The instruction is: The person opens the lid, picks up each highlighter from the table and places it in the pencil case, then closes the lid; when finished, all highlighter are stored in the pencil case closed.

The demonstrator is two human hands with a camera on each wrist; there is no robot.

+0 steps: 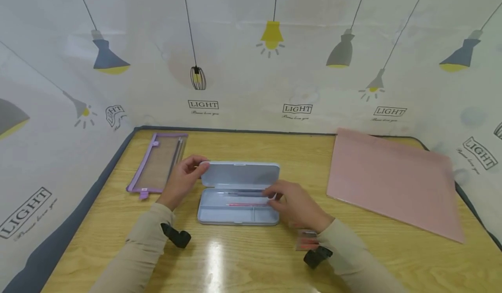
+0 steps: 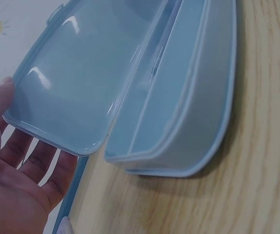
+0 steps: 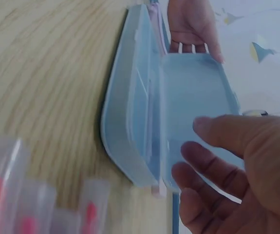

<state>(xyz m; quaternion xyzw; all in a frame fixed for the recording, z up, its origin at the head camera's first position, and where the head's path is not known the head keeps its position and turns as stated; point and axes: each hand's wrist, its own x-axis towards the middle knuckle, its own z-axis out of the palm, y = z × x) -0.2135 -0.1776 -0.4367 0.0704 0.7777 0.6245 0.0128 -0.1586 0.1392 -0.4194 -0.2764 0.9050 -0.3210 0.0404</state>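
A light blue pencil case (image 1: 237, 216) lies open on the table, its lid (image 1: 243, 174) tilted up at the back. My left hand (image 1: 184, 179) holds the lid's left end, thumb (image 2: 1, 95) on the edge and fingers behind it. Over the case's right end is my right hand (image 1: 299, 203). In the right wrist view its thumb and bent fingers stand apart, and nothing shows between them. A dark pen (image 1: 245, 193) and a pink pen (image 1: 247, 204) lie in the long rear compartment; their right ends are near or behind the right fingers.
A mesh pouch (image 1: 157, 164) with purple edging and pens inside lies at the left. A flat pink folder-like sheet (image 1: 392, 180) lies at the right. Partly under the right wrist are clear items with red parts (image 1: 306, 240). A patterned wall stands behind.
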